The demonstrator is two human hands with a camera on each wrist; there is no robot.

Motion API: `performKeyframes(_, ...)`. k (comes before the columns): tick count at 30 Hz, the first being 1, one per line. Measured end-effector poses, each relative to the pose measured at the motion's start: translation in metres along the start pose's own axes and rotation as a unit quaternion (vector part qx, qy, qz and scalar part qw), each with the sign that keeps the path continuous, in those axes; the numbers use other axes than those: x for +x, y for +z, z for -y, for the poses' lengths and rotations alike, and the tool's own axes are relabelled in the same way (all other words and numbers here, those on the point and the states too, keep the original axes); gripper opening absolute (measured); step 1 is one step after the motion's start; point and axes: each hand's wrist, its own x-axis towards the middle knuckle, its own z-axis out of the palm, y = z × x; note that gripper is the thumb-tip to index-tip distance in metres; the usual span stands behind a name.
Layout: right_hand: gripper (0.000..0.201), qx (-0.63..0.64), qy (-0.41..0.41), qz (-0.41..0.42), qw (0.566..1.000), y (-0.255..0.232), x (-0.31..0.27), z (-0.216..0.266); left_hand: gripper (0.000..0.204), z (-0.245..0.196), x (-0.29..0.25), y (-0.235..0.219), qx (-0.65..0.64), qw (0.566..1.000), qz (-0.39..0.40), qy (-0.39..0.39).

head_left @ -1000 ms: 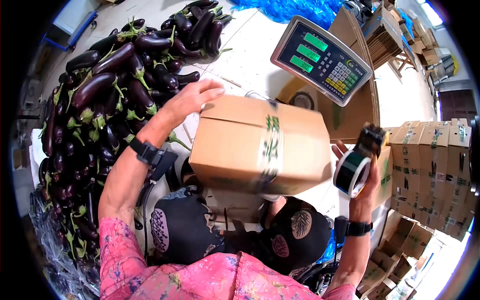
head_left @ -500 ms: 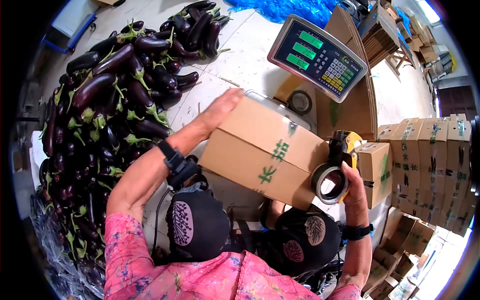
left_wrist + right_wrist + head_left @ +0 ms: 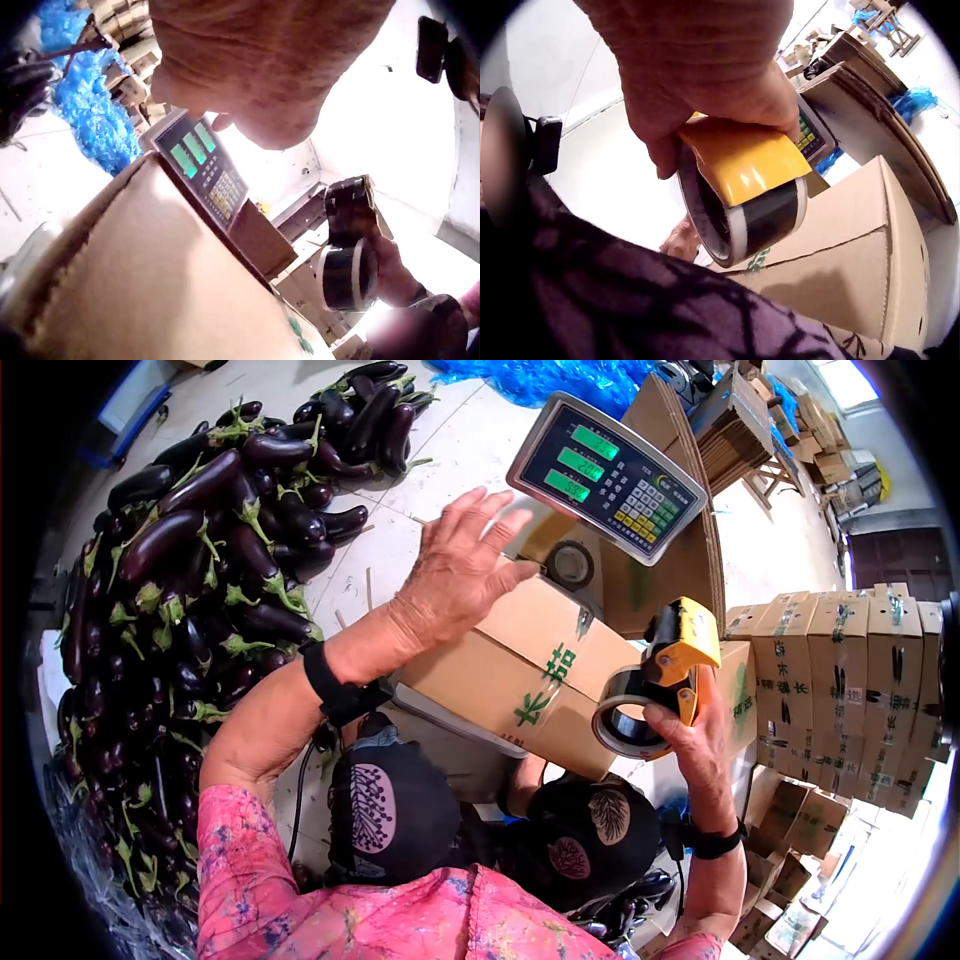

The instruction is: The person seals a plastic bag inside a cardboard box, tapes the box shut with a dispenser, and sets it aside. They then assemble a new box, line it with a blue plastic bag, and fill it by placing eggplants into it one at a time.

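Observation:
A closed cardboard box (image 3: 540,660) with green print sits tilted on the scale, whose display (image 3: 606,478) stands behind it. Over the box's left rear corner my left hand (image 3: 458,565) is raised with spread fingers, holding nothing; the left wrist view has this hand (image 3: 262,67) above the cardboard (image 3: 150,277). My right hand (image 3: 700,735) grips a yellow tape dispenser (image 3: 685,645) with a wide tape roll (image 3: 622,725) at the box's right end. In the right wrist view the fingers wrap the yellow dispenser (image 3: 742,161) above the box (image 3: 840,262).
A large heap of eggplants (image 3: 200,580) covers the floor on the left. Stacked printed boxes (image 3: 840,680) stand at the right, with open cartons (image 3: 800,825) below them. Flattened cardboard (image 3: 690,510) leans behind the display; blue plastic (image 3: 560,380) lies at the back.
The box turned and came down onto the scale. My left hand has let go of its left end and lifted above it. My right hand moved left with the dispenser, whose yellow side now shows.

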Motion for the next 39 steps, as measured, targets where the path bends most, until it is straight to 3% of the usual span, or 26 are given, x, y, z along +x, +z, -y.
performKeyframes(1,0.063,0.018,-0.007,0.012,1.0,0.004,0.003,0.0,0.052,0.005,-0.003,0.011,-0.024,1.0,0.013,-0.007)
performKeyframes(4,0.06,-0.035,-0.009,0.034,0.999,0.014,0.015,-0.001,0.051,0.0,-0.017,0.041,0.064,0.989,0.119,0.065)
performKeyframes(5,0.056,0.009,0.004,0.045,0.999,0.021,0.017,-0.001,0.047,0.001,-0.012,0.046,0.047,0.986,0.155,0.031)
performKeyframes(9,0.057,-0.006,-0.026,0.068,0.997,0.032,0.03,-0.011,0.04,-0.002,-0.008,0.044,0.083,0.986,0.135,0.061)
performKeyframes(12,0.06,-0.025,-0.032,0.084,0.996,0.037,0.041,-0.023,0.04,-0.004,-0.003,0.048,0.072,0.984,0.16,0.04)
performKeyframes(16,0.048,0.148,0.111,0.114,0.976,0.039,0.054,-0.044,0.041,-0.001,0.0,0.055,0.086,0.98,0.179,0.024)
performKeyframes(18,0.043,0.192,0.118,0.119,0.967,0.04,0.058,-0.051,0.042,-0.002,0.0,0.057,0.097,0.98,0.171,0.024)
performKeyframes(20,0.033,0.185,0.09,0.121,0.971,0.043,0.059,-0.051,0.039,-0.005,0.006,0.058,0.103,0.978,0.181,0.015)
performKeyframes(23,0.036,0.184,0.112,0.129,0.968,0.046,0.058,-0.056,0.034,-0.007,0.005,0.058,0.079,0.985,0.155,0.012)
performKeyframes(26,0.039,0.186,0.071,0.149,0.969,0.045,0.054,-0.052,0.034,-0.003,0.005,0.052,0.07,0.981,0.178,0.026)
performKeyframes(27,0.044,0.164,0.046,0.136,0.976,0.047,0.05,-0.047,0.031,-0.002,0.005,0.048,0.034,0.985,0.165,0.022)
performKeyframes(30,0.065,0.109,-0.03,0.094,0.989,0.043,0.037,-0.019,0.037,0.007,0.005,0.051,-0.103,0.994,-0.04,-0.003)
performKeyframes(31,0.071,0.045,-0.039,0.125,0.99,0.034,0.039,-0.018,0.04,0.002,0.011,0.038,-0.118,0.989,-0.082,-0.019)
performKeyframes(32,0.068,0.006,-0.043,0.114,0.993,0.029,0.037,-0.012,0.041,-0.003,0.013,0.022,-0.233,0.968,0.002,-0.092)
performKeyframes(34,0.066,0.014,-0.083,0.081,0.993,0.035,0.034,0.002,0.042,-0.02,0.019,-0.027,-0.439,0.852,0.171,-0.228)
performKeyframes(35,0.068,0.002,-0.083,0.068,0.994,0.038,0.034,0.009,0.057,-0.02,0.015,-0.032,-0.522,0.804,0.179,-0.222)
performKeyframes(38,0.066,-0.04,-0.14,0.054,0.988,0.048,0.039,0.016,0.065,-0.028,0.018,-0.064,-0.575,0.736,0.231,-0.273)
performKeyframes(39,0.066,-0.069,-0.153,0.055,0.984,0.051,0.04,0.016,0.055,-0.028,0.019,-0.072,-0.598,0.71,0.239,-0.284)
